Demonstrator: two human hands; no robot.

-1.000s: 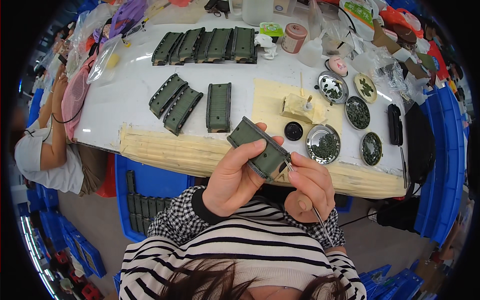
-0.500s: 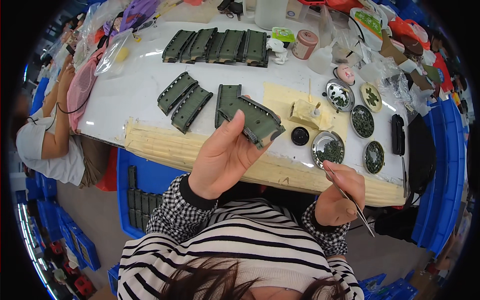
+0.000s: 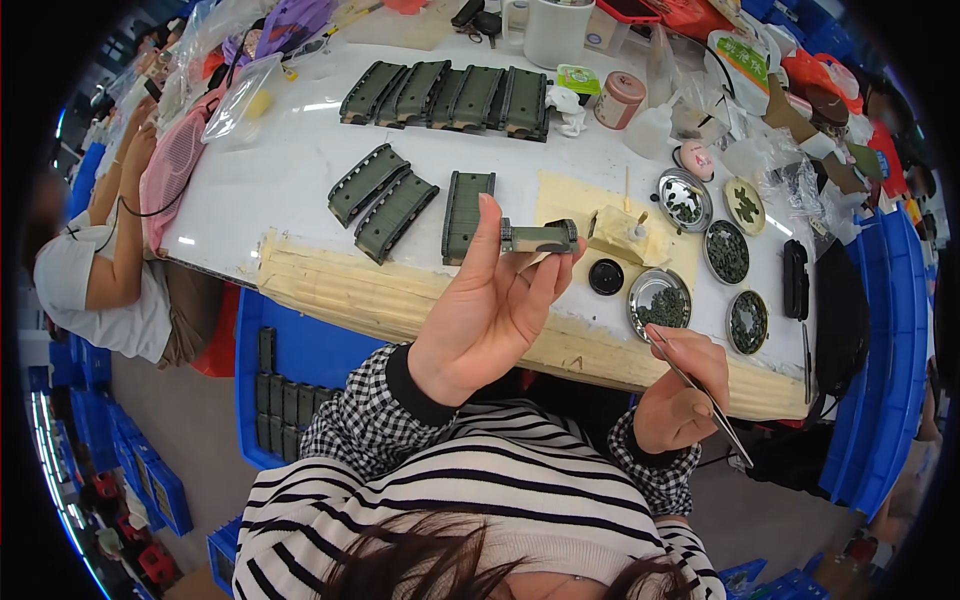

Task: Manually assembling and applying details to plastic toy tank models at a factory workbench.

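My left hand is raised over the table's near edge. Between its thumb and fingers sits a green camouflage moulded part, tilted so that its narrow side shows. My right hand pinches metal tweezers, held beside the near metal dish of tiny green pieces. Behind the held part lies a similar curved, ribbed green part. Two more, a left green part and its neighbour, rest to the left. Farther back stands a row of several green parts.
Right of a glue-smeared block are several small dishes, including a round dish. A black cap lies near the block. A pink jar and white mug stand behind. A blue bin sits below; another person's arm is left.
My left hand has turned the green part from its broad ribbed face to its narrow side and moved slightly right. The right hand with the tweezers has hardly moved. The view shifted slightly.
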